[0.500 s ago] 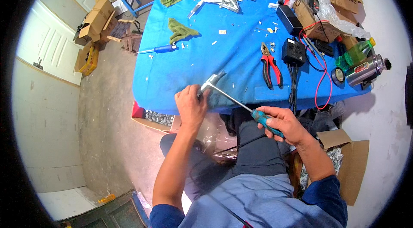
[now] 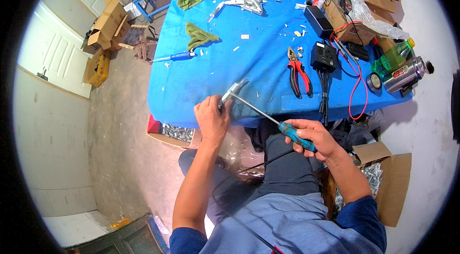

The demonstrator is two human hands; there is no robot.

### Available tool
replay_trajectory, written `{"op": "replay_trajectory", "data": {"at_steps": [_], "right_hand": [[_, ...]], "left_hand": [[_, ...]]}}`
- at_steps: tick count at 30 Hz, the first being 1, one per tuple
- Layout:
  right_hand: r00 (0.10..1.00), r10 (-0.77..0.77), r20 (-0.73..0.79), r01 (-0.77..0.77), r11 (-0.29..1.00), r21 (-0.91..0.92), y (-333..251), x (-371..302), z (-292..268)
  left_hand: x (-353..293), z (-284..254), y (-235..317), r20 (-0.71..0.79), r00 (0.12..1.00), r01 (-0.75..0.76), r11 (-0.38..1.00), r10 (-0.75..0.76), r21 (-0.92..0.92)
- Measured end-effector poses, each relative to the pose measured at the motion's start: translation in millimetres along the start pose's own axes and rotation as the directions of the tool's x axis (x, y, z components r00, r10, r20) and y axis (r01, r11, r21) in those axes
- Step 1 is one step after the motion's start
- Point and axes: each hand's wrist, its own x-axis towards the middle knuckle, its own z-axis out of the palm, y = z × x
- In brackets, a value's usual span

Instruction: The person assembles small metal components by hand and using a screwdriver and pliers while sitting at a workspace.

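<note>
My left hand (image 2: 212,116) is closed round the lower end of a narrow silver-and-white piece (image 2: 233,89), holding it tilted at the near edge of the blue-covered table (image 2: 182,96). In my right hand (image 2: 316,139) is a screwdriver (image 2: 290,132) with a teal handle. Its long shaft points up and left, and the tip meets the side of the silver piece. Whether the tip sits in a slot is too small to tell. Similar silver pieces (image 2: 249,1) lie heaped at the table's far side.
Red-handled pliers (image 2: 299,74), a black adapter (image 2: 324,56), a green bottle (image 2: 394,58) and a steel flask (image 2: 405,76) occupy the right. Left are a blue screwdriver (image 2: 181,56) and green cloths (image 2: 200,36). Open boxes (image 2: 176,133) of small parts stand below the table edge.
The whole view has shifted slightly. Both hands keep their hold, and the screwdriver tip stays against the silver piece, which looks turned a little.
</note>
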Motion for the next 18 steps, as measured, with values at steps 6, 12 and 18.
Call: {"op": "replay_trajectory", "data": {"at_steps": [6, 12, 18], "right_hand": [[1.000, -0.005, 0.002, 0.006, 1.000, -0.021, 0, 1, -1], [0.999, 0.018, 0.031, -0.020, 0.998, 0.053, 0, 6, -3], [1.000, -0.030, -0.003, 0.029, 0.981, -0.193, -15, 6, -2]], "left_hand": [[-1, 1, 0, 0.004, 1.000, 0.001, 1.000, -0.001, 0.004], [-2, 1, 0, -0.003, 1.000, 0.007, 1.000, -0.007, 0.013], [-1, -1, 2, 0.013, 1.000, 0.007, 1.000, -0.007, 0.007]]}}
